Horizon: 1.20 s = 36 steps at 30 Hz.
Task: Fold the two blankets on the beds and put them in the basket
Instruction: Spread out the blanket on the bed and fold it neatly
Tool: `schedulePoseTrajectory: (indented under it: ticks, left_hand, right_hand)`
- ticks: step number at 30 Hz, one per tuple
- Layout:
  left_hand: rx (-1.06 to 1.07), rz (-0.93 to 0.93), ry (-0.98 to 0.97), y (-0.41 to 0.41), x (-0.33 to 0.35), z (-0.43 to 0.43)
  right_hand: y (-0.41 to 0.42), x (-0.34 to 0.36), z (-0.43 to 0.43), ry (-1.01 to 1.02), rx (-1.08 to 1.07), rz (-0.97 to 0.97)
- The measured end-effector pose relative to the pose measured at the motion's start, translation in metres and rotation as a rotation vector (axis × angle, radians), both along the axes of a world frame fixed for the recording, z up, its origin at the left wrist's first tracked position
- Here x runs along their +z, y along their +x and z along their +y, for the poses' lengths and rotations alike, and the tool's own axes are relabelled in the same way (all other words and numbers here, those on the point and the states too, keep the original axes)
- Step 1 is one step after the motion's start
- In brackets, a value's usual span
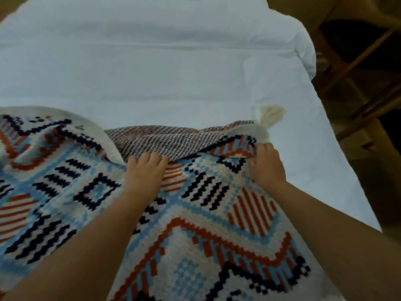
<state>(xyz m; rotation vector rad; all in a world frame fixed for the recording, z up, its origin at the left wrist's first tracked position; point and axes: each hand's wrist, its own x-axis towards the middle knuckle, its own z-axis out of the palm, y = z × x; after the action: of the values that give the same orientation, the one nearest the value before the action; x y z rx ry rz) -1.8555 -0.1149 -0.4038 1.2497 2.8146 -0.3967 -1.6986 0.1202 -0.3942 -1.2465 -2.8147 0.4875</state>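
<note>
A knitted blanket [195, 246] is spread under both hands. It is bumpy and soft, with zigzags, stripes and squares in blue, red, dark blue and cream. Its far edge is turned over, so the gray speckled back is seen just past the fingers. The fold is gripped by the curled left hand [145, 170], and the corner is pinched by the right hand [267, 164]. 1 cream tassel [272, 115] sticks out just beyond the right hand. A smooth white bed [152, 61] stretches far ahead of both hands. Brown wooden bars [355, 64] are seen right of the right hand, past the bed's edge.
</note>
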Motion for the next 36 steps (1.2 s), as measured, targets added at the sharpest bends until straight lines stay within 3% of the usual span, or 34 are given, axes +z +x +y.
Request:
schedulePoseTrajectory:
  ticks: [2, 5, 8, 13, 16, 20, 22, 25, 28, 29, 32, 36]
  left_hand:
    - [-0.050, 0.032, -0.047, -0.011, -0.003, 0.016]
    - [0.072, -0.009, -0.055, -0.024, -0.006, 0.046]
    - [0.111, -0.071, -0.017, -0.051, -0.002, 0.069]
    - [-0.159, -0.278, 0.013, -0.084, 0.008, 0.093]
    - [-0.229, -0.089, 0.054, -0.089, 0.005, 0.106]
    - [-0.038, 0.013, 0.102, -0.140, 0.016, 0.143]
    - [0.119, 0.035, 0.265, -0.173, 0.029, 0.163]
    - [0.355, -0.173, 0.521, -0.187, 0.036, 0.194]
    - [0.415, -0.511, 0.440, -0.156, 0.005, 0.196]
    - [0.383, -0.539, 0.363, -0.141, -0.009, 0.189]
    - [0.171, -0.364, 0.216, -0.112, -0.046, 0.167]
    - [0.058, -0.201, 0.244, -0.096, -0.062, 0.153]
  right_hand:
    - [-0.015, -0.002, 0.021, -0.056, 0.008, 0.014]
    - [-0.037, -0.008, 0.045, -0.170, 0.092, -0.103]
    - [-0.058, -0.017, 0.063, -0.072, 0.180, -0.243]
    - [-0.102, -0.003, 0.096, 0.032, 0.087, 0.000]
    - [-0.133, 0.015, 0.116, 0.121, 0.039, 0.018]
    - [-0.171, 0.035, 0.140, 0.129, -0.088, 0.059]
    - [-0.187, 0.042, 0.150, 0.084, -0.176, 0.185]
    - [-0.210, 0.034, 0.151, -0.088, -0.219, 0.328]
    - [-0.208, 0.001, 0.129, -0.397, -0.079, 0.128]
    - [-0.203, -0.015, 0.121, -0.424, -0.012, 0.039]
    - [-0.185, -0.054, 0.104, -0.159, 0.189, -0.233]
    - [-0.161, -0.072, 0.087, -0.033, 0.237, -0.151]
